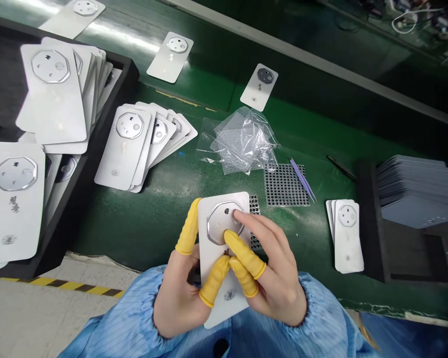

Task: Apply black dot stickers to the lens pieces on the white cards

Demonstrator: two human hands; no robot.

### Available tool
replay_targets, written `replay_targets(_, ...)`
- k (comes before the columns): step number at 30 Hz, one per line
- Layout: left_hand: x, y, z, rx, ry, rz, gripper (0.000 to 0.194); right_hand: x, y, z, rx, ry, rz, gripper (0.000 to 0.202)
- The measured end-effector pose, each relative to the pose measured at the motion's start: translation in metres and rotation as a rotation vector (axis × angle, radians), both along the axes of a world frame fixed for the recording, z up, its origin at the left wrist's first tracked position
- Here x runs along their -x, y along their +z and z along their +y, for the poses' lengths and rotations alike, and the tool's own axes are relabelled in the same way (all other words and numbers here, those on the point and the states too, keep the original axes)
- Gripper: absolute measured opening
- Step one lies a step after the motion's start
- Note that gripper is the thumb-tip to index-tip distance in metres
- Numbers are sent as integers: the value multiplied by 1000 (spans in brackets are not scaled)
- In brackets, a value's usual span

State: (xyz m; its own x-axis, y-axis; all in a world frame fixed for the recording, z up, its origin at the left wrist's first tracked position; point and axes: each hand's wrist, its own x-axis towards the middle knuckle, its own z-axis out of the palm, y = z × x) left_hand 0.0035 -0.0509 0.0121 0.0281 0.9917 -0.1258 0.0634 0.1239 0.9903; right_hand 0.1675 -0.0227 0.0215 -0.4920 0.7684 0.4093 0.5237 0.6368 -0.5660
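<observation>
I had 1 panel (212, 254) before me, over the near edge of the worktop (134, 228). My left hand (184, 288) clasped it, thumb on its face, a finger along its left edge; the rest was hidden behind. My right hand (274, 273) lay curled with fingertips against that face; I couldn't tell if it pinched anything. I wore 4 yellow cots (213, 282), 2 per hand. Of 2 dotted sheets (278, 186), 1 was mostly covered by the panel and right hand; 1 tweezers (299, 175) lay on the other. Farther off were crumpled bags (244, 141), too tangled to count, and 3 loose panels (259, 89), 1 cut off at the top. Leftward lay a fan (121, 154) of at least 4 and a cut-off tray (129, 74) with 2 overlapping piles (57, 99). Rightward, a small stack (349, 243) showed 3 edges, beside a rack (368, 214) of uncountable grey plates (414, 194).
</observation>
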Motion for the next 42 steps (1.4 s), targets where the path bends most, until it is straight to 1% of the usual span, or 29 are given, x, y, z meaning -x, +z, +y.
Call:
replay_targets(2, -2, -4, 1, 1, 10, 6, 89, 1, -2, 2, 43, 1, 47, 36)
replay_targets(4, -3, -8, 5, 28, 3, -29, 87, 1, -5, 7, 78, -9, 99, 35)
replay_targets(7, 8, -13, 10, 78, 23, -50, 74, -3, -14, 13, 200, -2, 268, 33)
replay_targets(8, 16, -14, 11, 70, 69, -17, 69, -5, -19, 14, 238, -18, 314, 34)
replay_targets(9, 26, -15, 12, 56, 143, 31, 65, -8, -26, 13, 259, -45, 319, 36)
replay_targets(11, 48, -17, 13, 62, 298, 127, 56, -15, -45, 11, 222, -100, 200, 46)
replay_targets(12, 57, -19, 12, 96, 339, 169, 51, -17, -56, 8, 180, -112, 103, 50)
replay_targets(13, 65, -21, 12, 142, 333, 209, 45, -20, -66, 7, 142, -110, 20, 49)
replay_targets(14, 69, -23, 12, 190, 277, 248, 41, -21, -75, 5, 114, -104, -27, 45)
replay_targets(16, 65, -27, 13, 233, 127, 311, 38, -22, -85, 4, 95, -98, -18, 38)
replay_targets(18, 49, -28, 16, 220, 15, 308, 39, -22, -84, 4, 97, -91, 46, 37)
replay_targets(21, 19, -28, 22, 253, -69, 154, 36, -21, -67, 6, 86, -46, 67, 39)
replay_targets(24, 3, -28, 24, 321, -52, -26, 30, -20, -51, 7, 135, 10, 99, 40)
replay_targets(26, 0, -28, 23, 336, -23, -86, 27, -17, -46, 8, 165, -10, 179, 35)
replay_targets(29, 1, -26, 22, 352, -30, -117, 26, -13, -46, 9, 114, -27, 215, 27)
replay_targets(33, -1, -25, 21, 412, 14, -182, 22, -13, -47, 8, 31, 25, 113, 25)
replay_targets(35, -2, -25, 20, 416, 17, -189, 20, -14, -46, 7, -4, 46, 33, 25)
replay_targets(37, -3, -26, 20, 384, 9, -145, 18, -15, -47, 6, -75, 74, -40, 25)
replay_targets(39, -3, -27, 20, 339, -6, -81, 19, -13, -51, 7, -155, 94, -60, 24)
replay_targets(41, -4, -28, 20, 297, -32, -19, 20, -9, -58, 9, -192, 84, -9, 21)
replay_targets(42, -5, -30, 20, 270, -42, 18, 21, -7, -62, 10, -172, 65, 36, 20)
